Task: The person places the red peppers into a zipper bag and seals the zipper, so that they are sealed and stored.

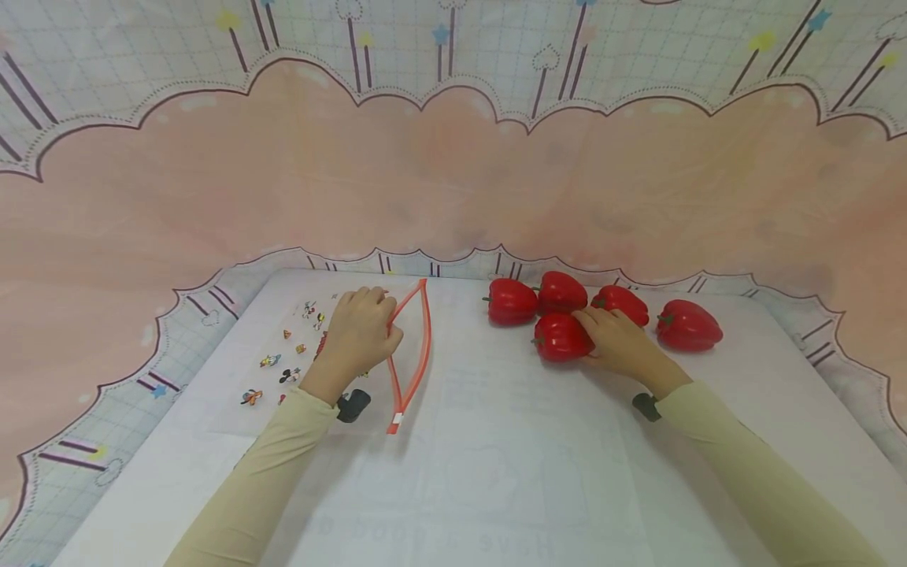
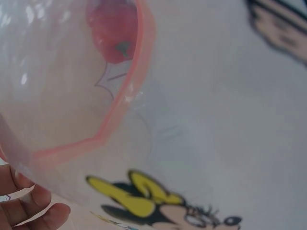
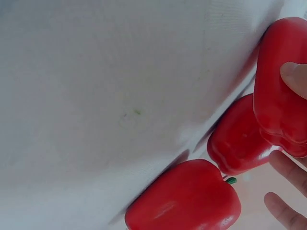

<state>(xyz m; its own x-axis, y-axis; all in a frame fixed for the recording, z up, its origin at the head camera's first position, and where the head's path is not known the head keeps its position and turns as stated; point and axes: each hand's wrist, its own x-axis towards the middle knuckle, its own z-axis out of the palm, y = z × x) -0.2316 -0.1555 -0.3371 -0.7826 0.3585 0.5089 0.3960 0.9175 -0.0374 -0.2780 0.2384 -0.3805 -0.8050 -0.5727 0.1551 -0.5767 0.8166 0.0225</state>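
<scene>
A clear plastic zip bag with cartoon prints [image 1: 269, 394] lies on the left of the table, its orange-edged mouth [image 1: 427, 339] standing apart. My left hand [image 1: 357, 335] pinches the far side of that mouth. In the left wrist view, the bag's clear film [image 2: 206, 120] fills most of the picture, and the curled fingers [image 2: 53, 215] show at the lower left. On the right, my right hand [image 1: 616, 342] grips a red bell pepper [image 1: 560, 339]. The right wrist view has the thumb [image 3: 295, 79] on this pepper, with fingers on its other side.
Several more red bell peppers sit around the right hand: one at the back left [image 1: 512, 302], one beside it [image 1: 562, 292], one behind the hand [image 1: 623, 303] and one at the far right [image 1: 689, 325]. A white cloth [image 1: 496, 488] covers the table; a patterned curtain [image 1: 453, 181] hangs behind.
</scene>
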